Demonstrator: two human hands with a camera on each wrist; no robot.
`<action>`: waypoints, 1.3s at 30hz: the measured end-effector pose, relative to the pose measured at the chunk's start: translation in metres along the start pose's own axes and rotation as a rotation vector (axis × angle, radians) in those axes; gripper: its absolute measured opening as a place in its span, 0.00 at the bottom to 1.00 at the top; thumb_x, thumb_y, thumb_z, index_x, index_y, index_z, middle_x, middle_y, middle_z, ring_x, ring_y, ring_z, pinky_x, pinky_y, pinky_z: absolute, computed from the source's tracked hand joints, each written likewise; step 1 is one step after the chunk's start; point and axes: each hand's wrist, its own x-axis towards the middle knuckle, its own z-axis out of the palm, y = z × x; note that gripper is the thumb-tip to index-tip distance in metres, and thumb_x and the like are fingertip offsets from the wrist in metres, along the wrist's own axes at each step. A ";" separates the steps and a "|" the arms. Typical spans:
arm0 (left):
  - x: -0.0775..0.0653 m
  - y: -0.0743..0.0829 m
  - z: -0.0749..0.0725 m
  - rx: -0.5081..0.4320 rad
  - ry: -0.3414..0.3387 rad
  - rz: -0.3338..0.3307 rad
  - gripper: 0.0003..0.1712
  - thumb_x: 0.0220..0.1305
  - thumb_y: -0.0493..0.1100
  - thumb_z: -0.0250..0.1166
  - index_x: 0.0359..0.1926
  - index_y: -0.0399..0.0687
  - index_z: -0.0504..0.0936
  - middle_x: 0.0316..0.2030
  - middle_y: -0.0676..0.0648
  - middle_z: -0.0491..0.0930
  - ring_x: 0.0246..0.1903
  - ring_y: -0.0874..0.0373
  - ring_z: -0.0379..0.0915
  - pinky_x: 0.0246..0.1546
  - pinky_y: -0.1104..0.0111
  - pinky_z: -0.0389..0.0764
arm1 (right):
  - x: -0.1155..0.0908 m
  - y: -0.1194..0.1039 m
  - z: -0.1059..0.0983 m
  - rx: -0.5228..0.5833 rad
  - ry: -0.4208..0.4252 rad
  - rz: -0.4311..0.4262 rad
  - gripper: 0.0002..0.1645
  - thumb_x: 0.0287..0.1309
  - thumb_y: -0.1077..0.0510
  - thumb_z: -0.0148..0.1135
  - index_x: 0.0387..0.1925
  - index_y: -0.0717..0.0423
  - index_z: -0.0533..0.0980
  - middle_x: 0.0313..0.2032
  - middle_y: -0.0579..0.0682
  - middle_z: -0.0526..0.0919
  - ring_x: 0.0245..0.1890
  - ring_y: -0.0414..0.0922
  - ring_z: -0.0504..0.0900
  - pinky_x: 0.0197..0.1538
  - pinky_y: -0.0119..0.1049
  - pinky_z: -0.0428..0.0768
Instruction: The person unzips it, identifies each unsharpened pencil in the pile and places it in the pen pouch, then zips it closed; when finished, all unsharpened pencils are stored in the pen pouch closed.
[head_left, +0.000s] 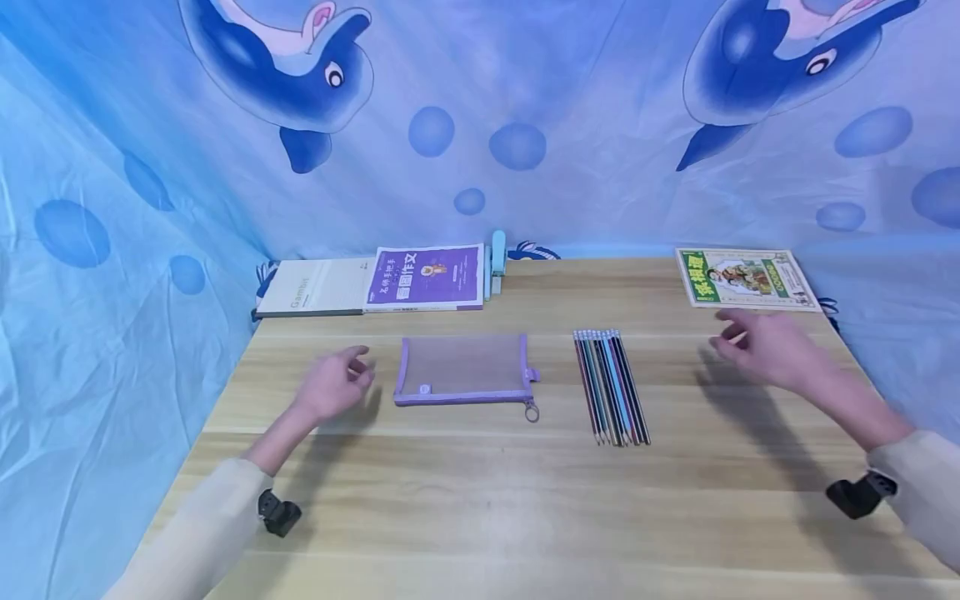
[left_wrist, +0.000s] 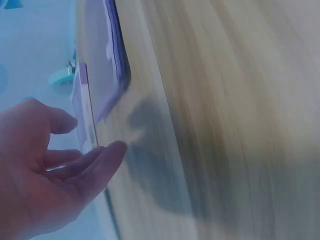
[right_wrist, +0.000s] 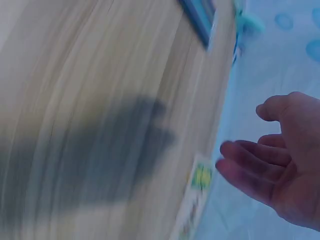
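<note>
A purple-edged mesh zipper pouch (head_left: 461,367) lies flat in the middle of the table, its zip along the near edge with a ring pull at the right corner. To its right, several pencils (head_left: 611,387) lie side by side, tips toward me. My left hand (head_left: 335,385) hovers over the table just left of the pouch, fingers loosely bent and holding nothing. Off to the right of the pencils, my right hand (head_left: 768,348) is raised above the table, also holding nothing. Both wrist views show the thumb apart from the fingers.
Along the back edge lie a pale book (head_left: 315,287), a purple book (head_left: 426,279) and a light-blue stapler-like object (head_left: 498,254). At the back right is a green-and-white book (head_left: 746,279). A blue dolphin-print curtain (head_left: 525,183) hangs behind the wooden table (head_left: 480,517).
</note>
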 end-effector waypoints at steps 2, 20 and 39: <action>0.004 0.004 0.007 -0.059 -0.040 -0.044 0.32 0.68 0.39 0.61 0.67 0.24 0.64 0.49 0.30 0.80 0.47 0.37 0.79 0.47 0.50 0.82 | 0.007 -0.016 0.013 0.150 -0.035 0.025 0.24 0.60 0.65 0.65 0.53 0.77 0.73 0.35 0.67 0.85 0.33 0.58 0.85 0.32 0.47 0.86; 0.021 0.036 0.037 -0.173 -0.083 -0.120 0.40 0.57 0.38 0.67 0.67 0.21 0.63 0.35 0.38 0.80 0.34 0.47 0.76 0.44 0.54 0.81 | 0.097 -0.156 0.114 0.634 -0.446 0.230 0.49 0.56 0.61 0.69 0.74 0.67 0.55 0.48 0.62 0.78 0.31 0.51 0.84 0.37 0.41 0.85; 0.014 0.041 0.045 -0.247 -0.019 -0.140 0.39 0.58 0.36 0.64 0.67 0.22 0.64 0.43 0.33 0.81 0.40 0.44 0.77 0.46 0.54 0.81 | 0.108 -0.157 0.134 1.085 -0.527 0.390 0.59 0.53 0.76 0.65 0.78 0.62 0.40 0.45 0.64 0.70 0.33 0.53 0.80 0.38 0.47 0.87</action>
